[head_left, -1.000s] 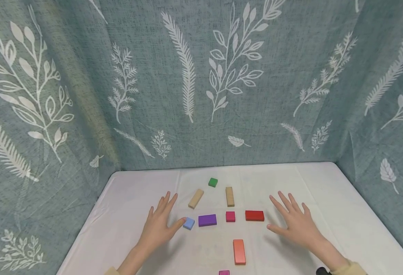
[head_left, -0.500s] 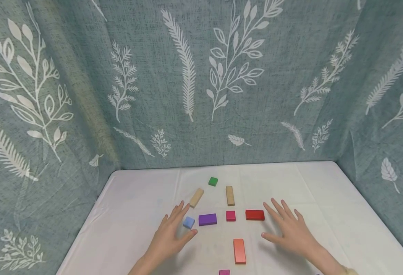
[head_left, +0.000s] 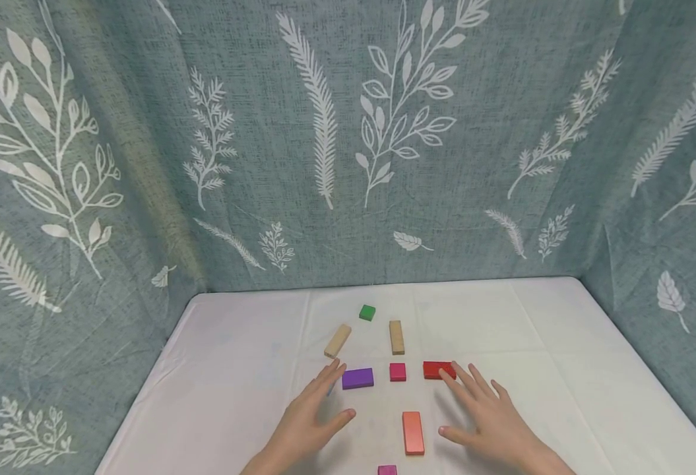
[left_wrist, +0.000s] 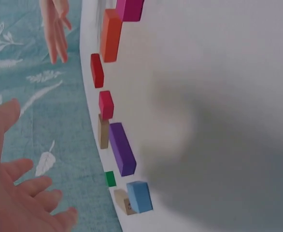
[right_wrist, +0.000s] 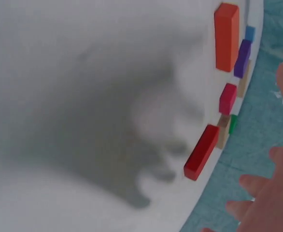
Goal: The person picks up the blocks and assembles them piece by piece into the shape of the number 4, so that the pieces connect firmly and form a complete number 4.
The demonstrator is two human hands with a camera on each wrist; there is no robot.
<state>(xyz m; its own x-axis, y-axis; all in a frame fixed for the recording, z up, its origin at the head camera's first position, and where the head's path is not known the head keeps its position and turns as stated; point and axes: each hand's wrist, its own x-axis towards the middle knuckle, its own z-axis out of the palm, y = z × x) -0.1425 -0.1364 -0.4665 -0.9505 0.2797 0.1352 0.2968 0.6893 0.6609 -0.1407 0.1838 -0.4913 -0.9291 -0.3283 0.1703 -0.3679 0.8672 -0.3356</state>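
My left hand [head_left: 307, 417] hovers over the table with fingers spread and nothing in it. It mostly covers the blue block [left_wrist: 140, 196] in the head view; the purple block [head_left: 357, 379] lies just right of its fingertips. My right hand [head_left: 485, 415], also spread and holding nothing, overlaps the red block [head_left: 437, 370] in the head view. Between the hands lie a small pink block [head_left: 398, 372] and an orange-red block [head_left: 413, 433]. A magenta block [head_left: 387, 470] is cut off at the bottom edge. Shadows of the hands fall on the cloth in both wrist views.
Farther back on the white-covered table [head_left: 502, 316] lie two plain wooden blocks, one slanted [head_left: 338, 341] and one nearly straight [head_left: 397, 338]. A small green block [head_left: 367, 313] sits behind them. A teal curtain [head_left: 348, 251] with white leaf prints encloses the back and sides.
Both hands have moved inward and nearer the body. The left now covers most of the blue block, and the right now overlaps the red one. No block has visibly shifted.
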